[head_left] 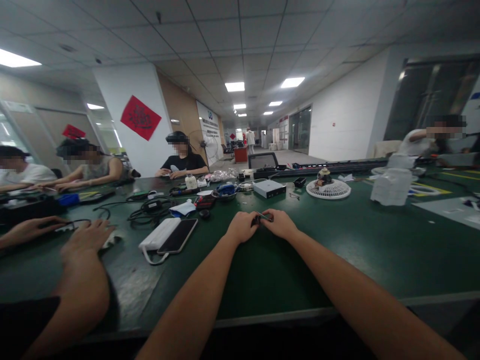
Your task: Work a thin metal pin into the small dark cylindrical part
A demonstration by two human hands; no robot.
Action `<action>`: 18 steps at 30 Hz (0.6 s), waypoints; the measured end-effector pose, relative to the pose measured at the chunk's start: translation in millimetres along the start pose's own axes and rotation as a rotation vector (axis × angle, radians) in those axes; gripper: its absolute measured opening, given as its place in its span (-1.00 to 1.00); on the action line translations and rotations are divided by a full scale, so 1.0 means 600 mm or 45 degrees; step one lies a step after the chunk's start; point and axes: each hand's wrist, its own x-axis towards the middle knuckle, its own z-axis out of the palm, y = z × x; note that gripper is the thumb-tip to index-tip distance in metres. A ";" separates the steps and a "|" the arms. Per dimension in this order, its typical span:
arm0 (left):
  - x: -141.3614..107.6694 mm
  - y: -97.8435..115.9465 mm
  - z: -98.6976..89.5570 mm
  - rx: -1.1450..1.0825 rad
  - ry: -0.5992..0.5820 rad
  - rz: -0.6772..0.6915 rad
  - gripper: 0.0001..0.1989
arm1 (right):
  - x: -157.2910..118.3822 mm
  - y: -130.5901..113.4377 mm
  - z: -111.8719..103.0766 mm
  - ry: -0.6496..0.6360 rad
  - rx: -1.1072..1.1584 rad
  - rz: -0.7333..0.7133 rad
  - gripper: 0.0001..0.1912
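Left hand, right hand together, forearms extended forward.

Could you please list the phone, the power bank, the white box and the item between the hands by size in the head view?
Phone and power bank look alike, so unranked; then white box, though farther away, so unsure; then dark item, smallest.

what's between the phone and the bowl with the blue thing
A small black oval object lies between the phone and the bowl in the head view, with a red and black item just behind it.
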 end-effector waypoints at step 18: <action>0.002 -0.010 0.008 -0.009 -0.009 -0.045 -0.68 | -0.007 0.000 -0.004 -0.071 -0.150 -0.129 -0.70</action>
